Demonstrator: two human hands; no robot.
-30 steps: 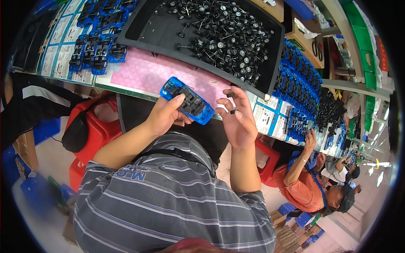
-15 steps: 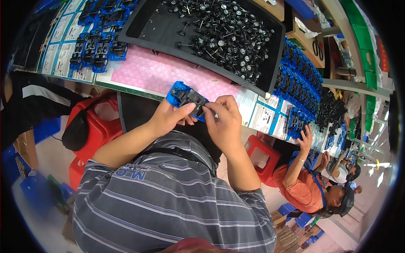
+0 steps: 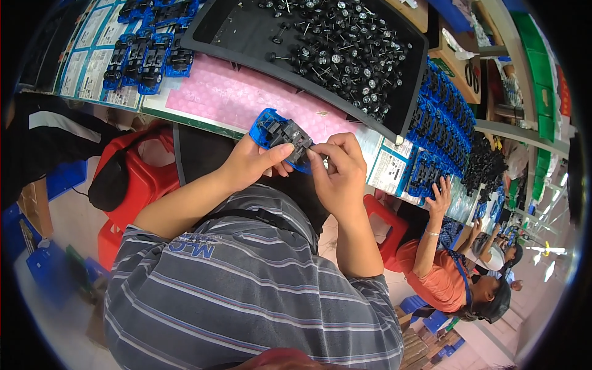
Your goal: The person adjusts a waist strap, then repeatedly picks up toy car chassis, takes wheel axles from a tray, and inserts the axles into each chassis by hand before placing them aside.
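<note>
— What is the left hand (image 3: 250, 163) doing?

— It grips a blue toy car (image 3: 282, 137), underside up, thumb across the near edge and fingers curled beneath. The car sits at about one o'clock from the palm, held over the person's lap just short of the worktop (image 3: 157, 106) edge.

— And the right hand (image 3: 338, 176)?

— Narrowed to a pinch. Thumb and forefinger meet at the car's right end, at about ten o'clock from that palm. Something small may sit between the fingertips; it is too tiny to tell.

— Which way does the car lie?

— Its long axis runs from ten o'clock to four o'clock, far end up-left, near end meeting the right fingertips. So the right hand is the nearer one to the end being worked; the left only steadies the body.

— What lies beyond?

— At twelve o'clock a pink mat (image 3: 234, 98) on the worktop, and past it a big black tray (image 3: 246, 34) heaped with black wheels (image 3: 345, 55) on axles. At ten o'clock, a cluster of more blue cars (image 3: 145, 55) on printed sheets. At two o'clock, long rows of blue cars (image 3: 441, 123) run down the line.

— Anyone else?

— A co-worker in orange (image 3: 441, 280) at four o'clock, one hand up at the worktop. A red stool (image 3: 145, 185) stands at eight o'clock.
</note>
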